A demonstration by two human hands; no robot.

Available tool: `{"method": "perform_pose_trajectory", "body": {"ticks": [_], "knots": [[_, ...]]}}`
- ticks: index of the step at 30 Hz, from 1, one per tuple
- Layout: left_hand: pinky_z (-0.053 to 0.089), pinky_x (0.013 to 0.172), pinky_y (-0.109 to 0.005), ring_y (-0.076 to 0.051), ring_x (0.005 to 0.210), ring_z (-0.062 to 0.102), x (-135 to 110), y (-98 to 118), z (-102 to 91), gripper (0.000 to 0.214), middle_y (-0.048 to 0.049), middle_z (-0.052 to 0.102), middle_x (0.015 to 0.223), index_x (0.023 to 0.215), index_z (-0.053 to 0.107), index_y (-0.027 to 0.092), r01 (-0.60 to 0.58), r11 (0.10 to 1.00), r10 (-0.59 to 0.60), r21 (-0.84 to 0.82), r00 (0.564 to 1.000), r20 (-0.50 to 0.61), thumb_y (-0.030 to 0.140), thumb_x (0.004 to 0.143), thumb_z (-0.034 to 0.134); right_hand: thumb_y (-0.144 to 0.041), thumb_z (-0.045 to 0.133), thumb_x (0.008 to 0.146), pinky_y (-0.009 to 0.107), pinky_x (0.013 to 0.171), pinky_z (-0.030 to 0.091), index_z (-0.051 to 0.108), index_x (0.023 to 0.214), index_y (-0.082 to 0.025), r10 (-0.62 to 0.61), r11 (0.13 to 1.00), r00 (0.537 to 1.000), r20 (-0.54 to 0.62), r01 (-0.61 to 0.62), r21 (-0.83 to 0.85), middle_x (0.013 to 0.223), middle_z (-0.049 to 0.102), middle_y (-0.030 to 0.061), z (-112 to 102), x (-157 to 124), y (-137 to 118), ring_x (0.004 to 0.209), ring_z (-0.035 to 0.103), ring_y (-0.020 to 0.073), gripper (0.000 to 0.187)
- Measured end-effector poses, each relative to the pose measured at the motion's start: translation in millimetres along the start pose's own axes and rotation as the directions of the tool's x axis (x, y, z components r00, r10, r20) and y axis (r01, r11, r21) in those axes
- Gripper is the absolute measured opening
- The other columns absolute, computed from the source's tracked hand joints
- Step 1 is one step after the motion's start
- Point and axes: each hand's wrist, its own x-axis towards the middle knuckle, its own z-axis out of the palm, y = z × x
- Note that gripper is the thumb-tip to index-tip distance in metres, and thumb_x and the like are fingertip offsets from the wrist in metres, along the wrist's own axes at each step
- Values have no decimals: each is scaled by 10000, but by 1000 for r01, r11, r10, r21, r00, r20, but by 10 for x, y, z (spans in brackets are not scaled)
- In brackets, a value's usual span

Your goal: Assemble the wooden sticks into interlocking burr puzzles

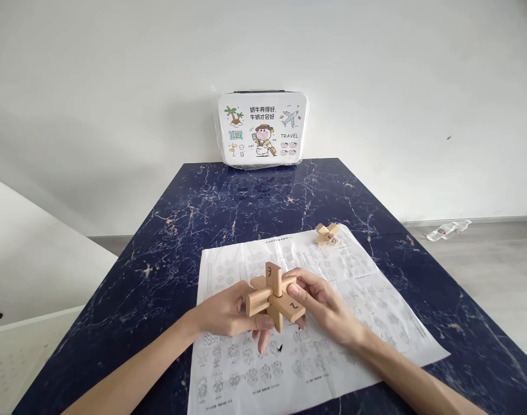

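A wooden interlocking burr puzzle (275, 295), with digits marked on its bar ends, is held above a printed instruction sheet (315, 346). My left hand (229, 314) grips it from the left, fingers curled under and behind the bars. From the right, my right hand (326, 302) pinches it, thumb and fingers closed on a bar. A second, smaller wooden puzzle (327, 233) rests on the sheet's far right corner, apart from both hands.
The sheet lies on a dark blue marble-patterned table (229, 202). A white illustrated box (262, 129) leans against the wall at the table's far edge. A plastic bottle (447, 230) lies on the floor to the right.
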Motion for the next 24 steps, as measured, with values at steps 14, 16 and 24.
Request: {"method": "perform_pose_trajectory", "body": {"ticks": [14, 16, 24], "knots": [[493, 585, -224, -105, 593, 612, -30, -103, -59, 352, -31, 723, 759, 1085, 759, 157, 76, 995, -57, 60, 959, -276, 485, 1083, 630, -499, 765, 998, 212, 494, 356, 725, 977, -188, 136, 946, 944, -300, -34, 323, 940, 711, 18, -136, 88, -61, 514, 475, 37, 314], [493, 590, -226, -99, 579, 600, -28, -98, -56, 360, -27, 724, 761, 1093, 754, 154, 95, 993, -72, 64, 955, -287, 494, 1077, 636, -459, 832, 950, 194, 494, 382, 741, 967, -186, 171, 925, 925, -339, -32, 379, 1042, 726, 29, -164, 100, -62, 538, 479, 30, 288], [489, 590, -226, -97, 579, 593, -25, -95, -60, 321, -23, 719, 762, 1077, 745, 158, 93, 993, -67, 75, 955, -289, 461, 1081, 638, -307, 973, 805, 93, 391, 429, 732, 987, -205, 277, 793, 874, -399, 27, 608, 1170, 771, 49, -193, 125, 4, 583, 598, 30, 319]]}}
